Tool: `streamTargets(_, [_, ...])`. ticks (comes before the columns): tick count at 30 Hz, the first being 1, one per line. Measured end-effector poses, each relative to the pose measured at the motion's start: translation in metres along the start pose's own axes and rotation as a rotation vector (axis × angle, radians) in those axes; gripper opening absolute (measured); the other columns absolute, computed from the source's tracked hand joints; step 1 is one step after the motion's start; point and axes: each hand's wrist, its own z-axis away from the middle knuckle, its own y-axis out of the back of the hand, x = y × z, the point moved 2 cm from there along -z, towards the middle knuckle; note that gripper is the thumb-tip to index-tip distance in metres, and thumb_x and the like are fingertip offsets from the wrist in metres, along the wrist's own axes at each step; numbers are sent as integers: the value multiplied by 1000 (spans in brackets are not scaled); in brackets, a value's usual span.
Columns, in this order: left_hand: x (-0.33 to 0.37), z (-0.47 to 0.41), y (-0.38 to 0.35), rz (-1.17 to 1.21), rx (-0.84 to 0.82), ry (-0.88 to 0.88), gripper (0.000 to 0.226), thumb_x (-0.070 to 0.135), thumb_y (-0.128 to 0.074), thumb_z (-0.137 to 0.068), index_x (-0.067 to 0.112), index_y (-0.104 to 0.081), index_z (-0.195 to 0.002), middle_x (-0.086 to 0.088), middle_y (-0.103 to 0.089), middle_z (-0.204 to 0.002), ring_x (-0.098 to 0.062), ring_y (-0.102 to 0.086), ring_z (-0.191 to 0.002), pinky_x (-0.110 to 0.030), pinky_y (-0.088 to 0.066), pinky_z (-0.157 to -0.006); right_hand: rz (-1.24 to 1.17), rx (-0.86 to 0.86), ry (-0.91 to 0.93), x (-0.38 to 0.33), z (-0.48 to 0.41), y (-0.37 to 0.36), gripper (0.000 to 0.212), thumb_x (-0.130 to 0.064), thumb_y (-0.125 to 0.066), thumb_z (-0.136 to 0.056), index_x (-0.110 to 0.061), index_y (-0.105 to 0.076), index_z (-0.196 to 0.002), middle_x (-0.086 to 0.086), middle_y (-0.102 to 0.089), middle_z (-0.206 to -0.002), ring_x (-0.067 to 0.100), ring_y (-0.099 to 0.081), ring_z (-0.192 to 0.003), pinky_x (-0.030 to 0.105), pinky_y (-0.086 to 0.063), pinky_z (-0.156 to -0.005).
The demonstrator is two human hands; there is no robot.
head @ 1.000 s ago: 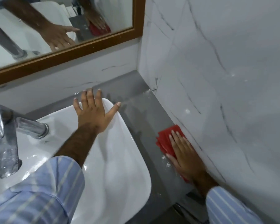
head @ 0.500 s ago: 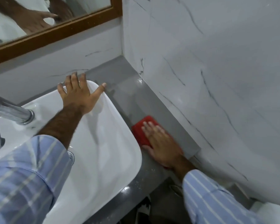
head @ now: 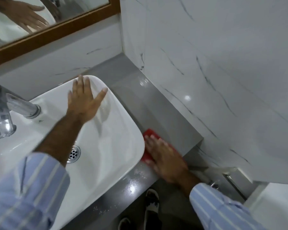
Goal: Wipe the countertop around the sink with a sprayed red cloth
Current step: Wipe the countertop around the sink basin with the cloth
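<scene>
A red cloth [head: 149, 133] lies flat on the grey countertop [head: 158, 112], pressed down by my right hand [head: 165, 156], beside the right rim of the white sink [head: 116, 146]. Most of the cloth is hidden under the palm and fingers. My left hand [head: 85, 101] rests flat with fingers spread on the far right corner of the sink's rim. Both forearms wear blue striped sleeves.
A chrome tap [head: 5, 112] stands at the sink's left. A marble-patterned wall [head: 214, 72] borders the counter on the right; a wood-framed mirror [head: 56, 29] hangs behind. White specks and wet patches lie on the counter's front edge [head: 133, 185]. A sandalled foot [head: 152, 201] shows below.
My right hand has slid the red cloth away from the wall towards the sink's rim and the counter's front edge. My left hand has stayed on the sink's far corner.
</scene>
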Motion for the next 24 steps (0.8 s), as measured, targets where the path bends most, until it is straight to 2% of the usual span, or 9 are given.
streamTargets(3, [-8,92,-17,116,-48,-229,73,54,-21,-105,5,-24,-159,-36,-21,-166,-56,-20,-155,-68,-22,-125,69,69,-300,29,-38,24,69,-50,-29,-110,-13,-12,-166,6,-11,-175,23,-6,-162,45,-13,-131])
streamTargets(5, [-24,156,-34,115,-144,-344,60,45,-14,-108,5,-30,-151,-44,-32,-156,-67,-31,-144,-73,-29,-115,70,58,-390,26,-64,33,69,-47,-27,-111,-10,-9,-166,9,-8,-175,25,-5,-162,43,-9,-132])
streamTargets(7, [-41,206,-46,109,-242,-333,66,50,-15,-106,11,-30,-157,-30,-25,-166,-53,-23,-155,-64,-25,-123,35,40,-380,4,-78,30,69,-43,-26,-111,-10,-1,-166,10,-1,-176,27,1,-162,44,-6,-132])
streamTargets(9, [-56,238,-50,239,-239,-62,85,71,-22,-93,29,-19,-166,14,-4,-175,-4,2,-162,-36,-8,-132,92,9,-248,-26,-64,15,70,-39,-27,-110,-11,5,-165,11,7,-176,29,10,-162,46,-5,-132])
streamTargets(11, [-62,254,-49,233,-213,9,87,78,-22,-88,40,-8,-165,33,6,-169,18,15,-152,-22,1,-128,87,-3,-154,-47,-29,2,68,-43,-24,-110,-14,1,-166,7,6,-176,27,13,-161,47,-6,-132])
streamTargets(14, [-77,267,-37,169,-206,24,86,79,-19,-89,42,-8,-165,31,4,-170,14,13,-154,-23,1,-127,-20,15,-196,-37,6,4,68,-53,-22,-109,-18,-9,-166,1,-4,-175,21,4,-162,46,-10,-131])
streamTargets(17, [-112,276,-28,132,-204,81,84,78,-19,-90,41,-10,-165,29,3,-170,11,12,-155,-24,2,-126,34,83,-437,-4,-6,15,70,-47,-31,-110,-11,-10,-166,10,-7,-175,26,-4,-162,46,-9,-132])
streamTargets(20, [-156,287,-17,112,-188,141,81,75,-24,-95,38,-15,-166,26,-2,-171,10,8,-156,-26,-1,-127,16,123,-684,-20,-27,13,69,-43,-27,-110,-3,-12,-164,18,-14,-174,31,-11,-161,50,-15,-130])
streamTargets(24, [-196,298,-1,112,-143,146,83,76,-26,-97,28,-29,-164,16,-20,-173,4,-4,-158,-27,-6,-127,-5,155,-547,-108,5,-20,66,-40,-24,-109,-3,-15,-164,19,-14,-173,33,-8,-161,51,-16,-130])
